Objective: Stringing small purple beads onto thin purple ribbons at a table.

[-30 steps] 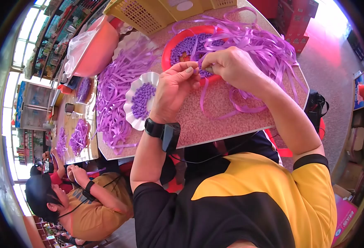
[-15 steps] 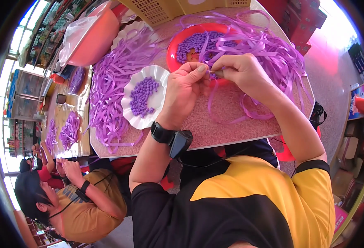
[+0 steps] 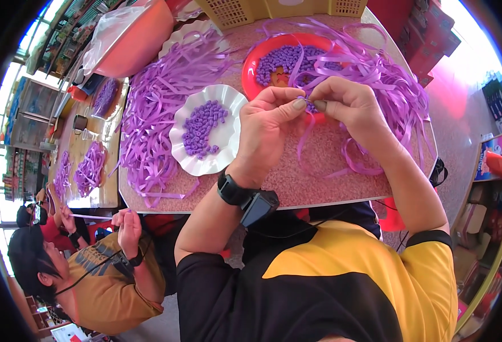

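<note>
On the speckled pinkish table in front of you lie heaps of purple ribbon strips, a white scalloped plate of small purple folded pieces and a red bowl holding more of them, with a yellow basket at the far edge; a red floor shows to your right, shelves and another ribbon-covered table to your left, where a co-worker in a brown shirt sits. Your left hand and right hand meet above the bowl's near rim, fingertips of both pinched on one purple ribbon strip. Since the earlier frame the view has shifted, so the table now sits lower and the plate nearer your left wrist; your hands stay pinched together
</note>
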### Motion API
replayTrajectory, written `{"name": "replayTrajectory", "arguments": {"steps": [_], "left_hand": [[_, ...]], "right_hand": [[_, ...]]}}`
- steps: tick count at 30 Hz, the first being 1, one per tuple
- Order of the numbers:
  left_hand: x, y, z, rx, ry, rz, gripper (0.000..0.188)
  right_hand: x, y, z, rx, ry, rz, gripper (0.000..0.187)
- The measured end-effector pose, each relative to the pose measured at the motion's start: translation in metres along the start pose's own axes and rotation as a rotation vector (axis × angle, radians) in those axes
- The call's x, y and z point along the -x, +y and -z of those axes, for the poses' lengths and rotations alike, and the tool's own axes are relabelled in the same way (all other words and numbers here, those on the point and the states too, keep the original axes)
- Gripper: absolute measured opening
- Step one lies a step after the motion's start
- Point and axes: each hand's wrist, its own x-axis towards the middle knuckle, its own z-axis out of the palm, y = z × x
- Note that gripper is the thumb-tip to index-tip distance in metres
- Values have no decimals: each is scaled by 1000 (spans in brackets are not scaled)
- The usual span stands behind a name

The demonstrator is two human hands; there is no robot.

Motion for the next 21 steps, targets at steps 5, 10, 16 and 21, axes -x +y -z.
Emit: {"name": "replayTrajectory", "arguments": {"steps": [5, 10, 16, 21], "left_hand": [[4, -5, -3, 6, 12, -21, 19], [7, 16, 4, -237, 87, -77, 21], [34, 76, 53, -1086, 247, -183, 7], [65, 82, 110, -1499, 233, -319, 13]], "right_hand": [[1, 4, -9, 26, 48, 68, 11], [6, -14, -7, -9, 93, 111, 12], [3, 3, 8, 137, 126, 108, 11], [7, -7, 2, 173, 74, 161, 13]]}}
